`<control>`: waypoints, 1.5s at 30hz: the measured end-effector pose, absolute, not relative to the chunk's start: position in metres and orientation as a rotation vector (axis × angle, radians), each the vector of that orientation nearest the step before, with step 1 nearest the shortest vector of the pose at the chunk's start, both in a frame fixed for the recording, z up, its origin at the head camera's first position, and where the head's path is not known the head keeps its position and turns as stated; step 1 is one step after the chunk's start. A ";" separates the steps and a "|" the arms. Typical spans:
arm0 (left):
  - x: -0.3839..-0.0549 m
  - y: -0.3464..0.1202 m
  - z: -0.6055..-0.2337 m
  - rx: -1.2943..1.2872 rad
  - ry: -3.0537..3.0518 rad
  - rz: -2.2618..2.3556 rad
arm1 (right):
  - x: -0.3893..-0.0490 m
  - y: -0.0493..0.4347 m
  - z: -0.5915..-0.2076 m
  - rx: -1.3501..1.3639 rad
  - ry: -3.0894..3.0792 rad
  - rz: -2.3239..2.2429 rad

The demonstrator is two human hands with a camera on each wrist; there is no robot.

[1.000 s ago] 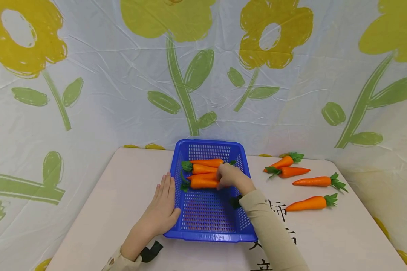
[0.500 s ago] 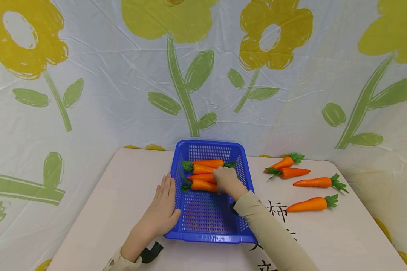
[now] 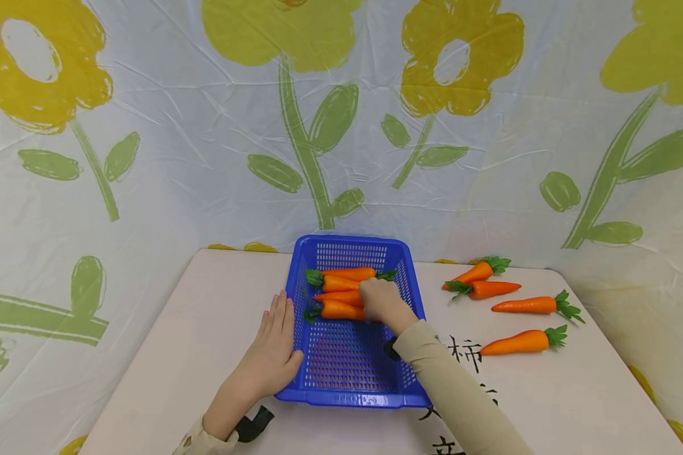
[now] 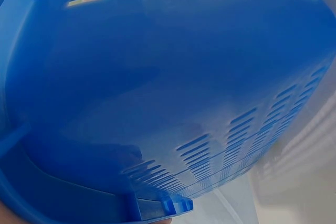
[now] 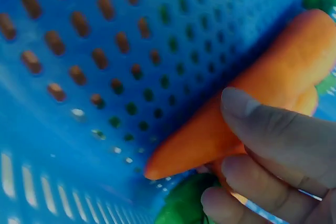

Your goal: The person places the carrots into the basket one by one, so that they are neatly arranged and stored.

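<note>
A blue plastic basket (image 3: 353, 396) stands in the middle of the table, with several orange carrots (image 3: 348, 274) lying side by side across it. My right hand (image 3: 382, 301) reaches into the basket and grips the tip end of the nearest carrot (image 3: 337, 309). In the right wrist view the thumb presses on that carrot (image 5: 202, 135) from one side, its fingers curled at the other. My left hand (image 3: 270, 351) rests with straight fingers along the basket's left wall. The left wrist view is filled by the outside of the basket (image 4: 173, 66); little of the hand shows there.
To the right of the basket lie more loose carrots (image 3: 515, 342) with green tops on the white table (image 3: 216, 297). Black characters (image 3: 463, 354) mark the tabletop by my right sleeve. A flower-printed cloth (image 3: 205, 126) hangs behind the table.
My right hand has shifted slightly left and toward me inside the basket, and the nearest carrot has tilted a little with it. My left hand stays put against the basket.
</note>
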State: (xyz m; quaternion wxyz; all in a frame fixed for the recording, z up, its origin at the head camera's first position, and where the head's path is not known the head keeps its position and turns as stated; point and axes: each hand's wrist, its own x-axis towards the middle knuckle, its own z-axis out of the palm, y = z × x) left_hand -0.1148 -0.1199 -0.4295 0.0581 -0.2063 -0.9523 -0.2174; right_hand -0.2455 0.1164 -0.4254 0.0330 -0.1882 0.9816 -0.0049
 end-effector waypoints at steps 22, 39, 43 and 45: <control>-0.116 -0.121 -0.432 -0.626 -2.890 -0.666 | -0.248 0.132 -0.399 -0.504 2.920 -0.428; -0.116 -0.121 -0.432 -0.627 -2.889 -0.670 | -0.227 0.174 -0.349 -0.643 2.898 -0.916; -0.116 -0.121 -0.433 -0.625 -2.891 -0.660 | -0.219 0.186 -0.343 -0.652 2.938 -1.006; -0.116 -0.121 -0.433 -0.624 -2.893 -0.663 | -0.214 0.193 -0.341 -0.625 2.950 -1.069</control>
